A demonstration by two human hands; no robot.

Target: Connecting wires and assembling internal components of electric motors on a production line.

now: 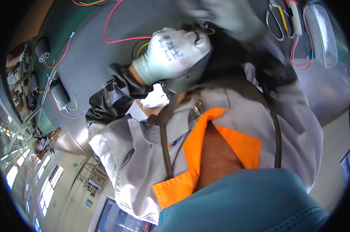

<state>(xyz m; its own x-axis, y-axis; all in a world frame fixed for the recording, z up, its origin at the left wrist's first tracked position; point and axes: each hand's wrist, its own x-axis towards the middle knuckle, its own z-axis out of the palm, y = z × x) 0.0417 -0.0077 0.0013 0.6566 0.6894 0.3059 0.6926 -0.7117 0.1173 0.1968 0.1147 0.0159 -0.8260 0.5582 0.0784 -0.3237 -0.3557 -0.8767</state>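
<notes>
My left hand (pixel 175 50), in a white knit glove with a black sleeve cover, is closed in a fist on a bundle of thin wires (pixel 142 46) (black, yellow and red) just above my chest. My right hand (pixel 225 15), also in a white glove, is blurred at the top of the view, close to the same wires; its grip is unclear. A long red wire (pixel 117 38) runs from the left fist across the grey bench mat (pixel 89 58). My grey work jacket with an orange collar (pixel 206 135) and a teal face mask (pixel 244 201) fill the lower half.
Scissors (pixel 275 19), a white-and-red handled tool (pixel 295 17) and a clear plastic bag (pixel 322 34) lie at the top right. Two small grey motors (pixel 43 52) (pixel 59 94) with red leads sit at the left edge. A workshop hall shows at lower left.
</notes>
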